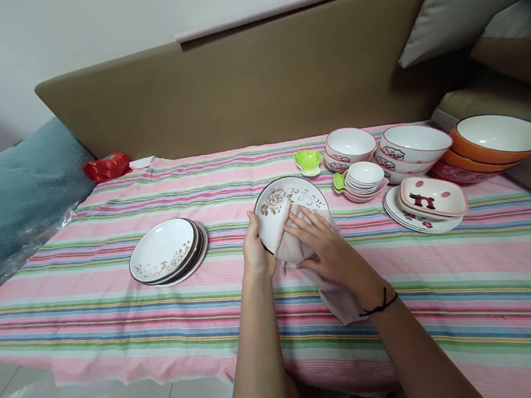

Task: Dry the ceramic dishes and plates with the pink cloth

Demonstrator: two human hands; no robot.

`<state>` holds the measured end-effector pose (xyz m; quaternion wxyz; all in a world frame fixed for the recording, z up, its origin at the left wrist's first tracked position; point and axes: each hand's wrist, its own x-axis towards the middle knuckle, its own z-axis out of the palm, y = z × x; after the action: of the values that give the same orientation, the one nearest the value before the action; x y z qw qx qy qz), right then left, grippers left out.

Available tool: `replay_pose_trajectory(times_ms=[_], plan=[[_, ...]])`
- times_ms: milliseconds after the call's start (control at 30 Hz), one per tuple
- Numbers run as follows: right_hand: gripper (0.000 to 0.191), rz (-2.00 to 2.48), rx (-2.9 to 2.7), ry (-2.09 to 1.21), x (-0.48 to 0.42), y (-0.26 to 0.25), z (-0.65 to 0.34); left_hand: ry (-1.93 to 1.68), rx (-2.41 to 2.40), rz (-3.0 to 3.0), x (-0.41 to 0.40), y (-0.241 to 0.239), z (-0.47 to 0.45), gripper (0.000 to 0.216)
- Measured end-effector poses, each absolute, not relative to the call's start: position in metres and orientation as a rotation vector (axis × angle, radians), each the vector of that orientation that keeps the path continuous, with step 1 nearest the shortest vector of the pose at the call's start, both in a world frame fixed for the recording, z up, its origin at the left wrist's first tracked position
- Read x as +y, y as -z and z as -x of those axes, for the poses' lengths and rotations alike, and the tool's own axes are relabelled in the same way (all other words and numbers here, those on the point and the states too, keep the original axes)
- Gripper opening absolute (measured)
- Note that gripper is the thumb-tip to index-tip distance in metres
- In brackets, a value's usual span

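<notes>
A white plate (pixel 268 224) with a dark rim and brown flowers is tilted up in front of me. My left hand (pixel 257 250) grips its left edge, thumb on the rim and the other fingers hidden behind it. With its fingers spread, my right hand (pixel 321 243) presses a pale pink cloth (pixel 293 243) against the plate's face. The cloth's loose end hangs below toward my right wrist, which wears a black cord. Off to the left lies a stack of similar plates (pixel 165 252).
On the striped sheet (pixel 118 326), to the right, stand white bowls (pixel 349 144), small dishes (pixel 364 177), a green dish (pixel 309 162), orange bowls (pixel 499 139) and a pink rectangular dish (pixel 434 198) on plates. A red packet (pixel 107 167) lies at the back left. A brown headboard (pixel 255 87) runs behind.
</notes>
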<state>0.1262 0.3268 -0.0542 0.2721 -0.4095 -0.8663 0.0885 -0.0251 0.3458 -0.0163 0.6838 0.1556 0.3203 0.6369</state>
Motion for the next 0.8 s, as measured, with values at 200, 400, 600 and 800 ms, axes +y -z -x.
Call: replay_pose_trajectory(times_ms=[200,400,600,800], plan=[[0.075,1.108,-2.317,-0.156,0.332,0.058,-0.131,-1.426,0.735,-0.323,0.345,0.013,0.027,0.048],[0.078,1.117,-2.356,-0.219,0.329,0.056,-0.136,-1.429,0.738,-0.333,0.347,0.017,0.026,0.046],[0.075,1.184,-2.318,-0.226,0.319,0.051,-0.117,-1.449,0.730,-0.314,0.346,0.018,0.023,0.045],[0.066,1.243,-2.260,-0.076,0.309,0.059,-0.080,-1.447,0.705,-0.277,0.345,0.014,0.016,0.049]])
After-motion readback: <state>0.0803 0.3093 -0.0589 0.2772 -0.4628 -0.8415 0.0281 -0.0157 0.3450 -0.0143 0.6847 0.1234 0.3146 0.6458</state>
